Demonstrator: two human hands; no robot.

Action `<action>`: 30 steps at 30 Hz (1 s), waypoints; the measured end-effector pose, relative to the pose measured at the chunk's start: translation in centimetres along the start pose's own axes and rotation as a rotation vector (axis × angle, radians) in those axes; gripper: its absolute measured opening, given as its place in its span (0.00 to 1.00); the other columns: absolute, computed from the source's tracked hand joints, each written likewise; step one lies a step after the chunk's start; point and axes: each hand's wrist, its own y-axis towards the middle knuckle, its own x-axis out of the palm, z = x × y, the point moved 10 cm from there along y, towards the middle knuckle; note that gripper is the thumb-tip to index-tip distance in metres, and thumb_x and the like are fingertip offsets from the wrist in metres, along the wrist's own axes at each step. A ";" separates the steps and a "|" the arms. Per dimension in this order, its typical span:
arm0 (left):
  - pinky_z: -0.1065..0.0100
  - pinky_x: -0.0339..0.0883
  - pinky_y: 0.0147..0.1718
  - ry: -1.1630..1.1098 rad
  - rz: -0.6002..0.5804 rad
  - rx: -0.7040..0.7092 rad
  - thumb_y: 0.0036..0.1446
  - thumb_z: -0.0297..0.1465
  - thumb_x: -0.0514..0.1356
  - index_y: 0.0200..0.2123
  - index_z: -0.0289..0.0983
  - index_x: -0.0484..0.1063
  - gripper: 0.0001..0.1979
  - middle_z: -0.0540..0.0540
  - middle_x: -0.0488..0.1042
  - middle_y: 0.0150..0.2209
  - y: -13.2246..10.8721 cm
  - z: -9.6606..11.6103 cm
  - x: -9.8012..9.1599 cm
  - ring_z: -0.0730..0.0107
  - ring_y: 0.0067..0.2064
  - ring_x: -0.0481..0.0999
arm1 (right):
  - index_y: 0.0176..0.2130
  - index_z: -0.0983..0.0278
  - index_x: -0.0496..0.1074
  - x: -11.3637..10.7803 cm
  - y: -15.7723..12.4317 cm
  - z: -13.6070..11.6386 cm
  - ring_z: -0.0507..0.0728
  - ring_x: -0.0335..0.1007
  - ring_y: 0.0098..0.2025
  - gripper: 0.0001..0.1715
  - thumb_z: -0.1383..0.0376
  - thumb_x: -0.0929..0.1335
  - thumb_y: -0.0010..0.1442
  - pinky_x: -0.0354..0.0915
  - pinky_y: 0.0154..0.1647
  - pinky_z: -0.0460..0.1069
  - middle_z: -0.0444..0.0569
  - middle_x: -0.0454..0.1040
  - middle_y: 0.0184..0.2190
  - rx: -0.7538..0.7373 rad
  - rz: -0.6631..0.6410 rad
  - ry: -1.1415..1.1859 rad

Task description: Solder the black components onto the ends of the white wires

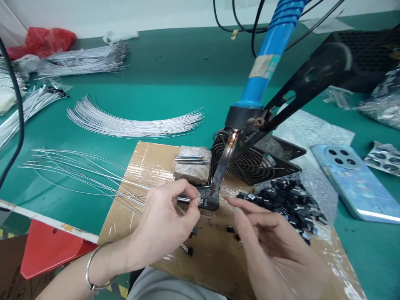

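My left hand (168, 214) is closed, thumb and forefinger pinching a thin white wire just left of the soldering iron tip (220, 171). The iron's blue handle (270, 54) is fixed in a black metal bracket (309, 79), tip pointing down. Below the tip lies a small dark metal fixture (212, 203). To the tip's right, my right hand (275, 241) pinches a thin strand of solder wire, part of which crosses the palm. Several white wires (84, 166) trail leftward from my left hand. One wire with a black connector end (188, 251) shows beneath it.
Black connectors (290, 204) are heaped on the cardboard (212, 258). Behind stand a worn block (192, 171) and a black fan (253, 164). A fanned wire bundle (137, 127) lies on the green mat. A phone (359, 179) rests at right, a red bin (53, 246) lower left.
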 end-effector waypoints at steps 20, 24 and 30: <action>0.51 0.63 0.45 0.951 0.024 0.560 0.63 0.17 0.50 0.36 0.34 0.75 0.14 0.34 0.78 0.38 11.8 -3.5 -6.3 0.49 0.44 0.73 | 0.25 0.60 0.75 -4.5 0.7 1.0 0.60 0.79 0.37 0.14 0.56 0.79 0.52 0.74 0.47 0.54 0.50 0.81 0.34 0.058 0.265 -0.113; 0.48 0.61 0.49 0.884 0.005 0.558 0.62 0.17 0.50 0.31 0.36 0.72 0.15 0.36 0.76 0.35 13.7 -4.4 -6.6 0.50 0.44 0.72 | 0.27 0.59 0.75 -4.5 0.6 1.0 0.59 0.78 0.37 0.15 0.52 0.78 0.53 0.73 0.48 0.53 0.48 0.81 0.34 0.060 0.277 -0.106; 0.51 0.62 0.50 0.672 0.136 0.471 0.62 0.23 0.54 0.35 0.37 0.72 0.07 0.39 0.77 0.36 13.9 -4.4 -9.3 0.54 0.42 0.74 | 0.27 0.58 0.75 -4.5 0.4 1.0 0.55 0.77 0.38 0.15 0.53 0.77 0.55 0.71 0.48 0.47 0.46 0.81 0.34 0.062 0.288 -0.099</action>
